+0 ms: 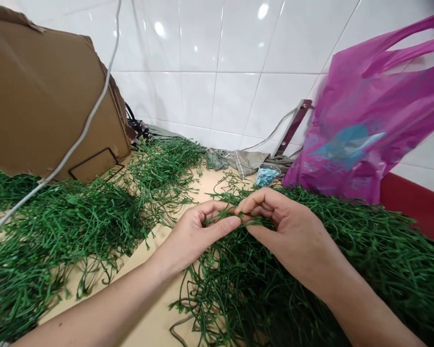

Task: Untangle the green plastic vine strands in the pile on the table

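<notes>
Both hands meet at the centre of the head view, fingertips nearly touching. My left hand [202, 229] pinches thin green stems [222, 214] between thumb and fingers. From the other side, my right hand [285, 226] grips the same small bunch, fingers curled and thumb beneath. The stems look like artificial plant sprigs with small branching tips. Below and to the right of the hands spreads a large dark green pile of such stems [354, 246]. Another heap of stems [94, 217] covers the left side. Exactly how many stems the fingers hold cannot be made out.
A cardboard box [50, 91] stands at the back left, with a white cable [94, 113] hanging before it. At the back right are a pink plastic bag [369, 111] and a small cup [266, 174] of blue and white bits. Grey cloth [248, 163] lies along the tiled wall [198, 96].
</notes>
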A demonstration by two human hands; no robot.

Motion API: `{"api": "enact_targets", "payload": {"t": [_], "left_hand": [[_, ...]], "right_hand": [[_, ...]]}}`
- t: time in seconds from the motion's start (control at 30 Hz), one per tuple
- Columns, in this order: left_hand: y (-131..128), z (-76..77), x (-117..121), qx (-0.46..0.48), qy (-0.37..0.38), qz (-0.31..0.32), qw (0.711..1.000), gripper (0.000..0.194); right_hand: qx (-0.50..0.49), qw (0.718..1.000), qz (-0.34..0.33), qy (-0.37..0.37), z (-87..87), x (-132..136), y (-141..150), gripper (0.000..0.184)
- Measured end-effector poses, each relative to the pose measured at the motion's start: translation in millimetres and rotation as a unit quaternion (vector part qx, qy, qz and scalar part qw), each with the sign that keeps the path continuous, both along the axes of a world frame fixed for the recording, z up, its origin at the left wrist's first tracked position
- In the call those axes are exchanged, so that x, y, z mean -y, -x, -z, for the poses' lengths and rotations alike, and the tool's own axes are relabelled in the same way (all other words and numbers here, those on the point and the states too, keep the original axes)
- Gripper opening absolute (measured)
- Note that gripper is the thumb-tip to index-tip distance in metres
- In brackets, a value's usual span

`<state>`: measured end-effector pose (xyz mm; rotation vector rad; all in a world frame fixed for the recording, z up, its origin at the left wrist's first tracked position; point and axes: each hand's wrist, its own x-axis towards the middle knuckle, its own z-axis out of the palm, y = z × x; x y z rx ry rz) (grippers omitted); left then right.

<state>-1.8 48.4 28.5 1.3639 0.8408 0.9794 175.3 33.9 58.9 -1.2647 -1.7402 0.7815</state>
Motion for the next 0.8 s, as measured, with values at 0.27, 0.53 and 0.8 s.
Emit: {"api": "enact_targets", "payload": {"t": [0.27, 0.53, 0.8], "left_hand": [[4.4, 2.8, 1.0, -0.172, -0.121, -0.036, 0.977, 0.025], [-2.9, -1.8, 9.2, -0.166, -0.111, -0.089, 0.976, 0.016], [-2.7, -4.6, 8.4, -0.069, -0.023, 0.053, 0.996, 0.019]], "right_hand": [[0.158, 0.983, -0.007, -0.097, 5.4, 3.2, 5.9, 0.026], [0.213, 0.958, -0.033, -0.189, 6.8, 11.7, 14.8, 0.027], [0.154, 0.977, -0.054, -0.14, 1.6, 10.3, 18.4, 0.027]]}}
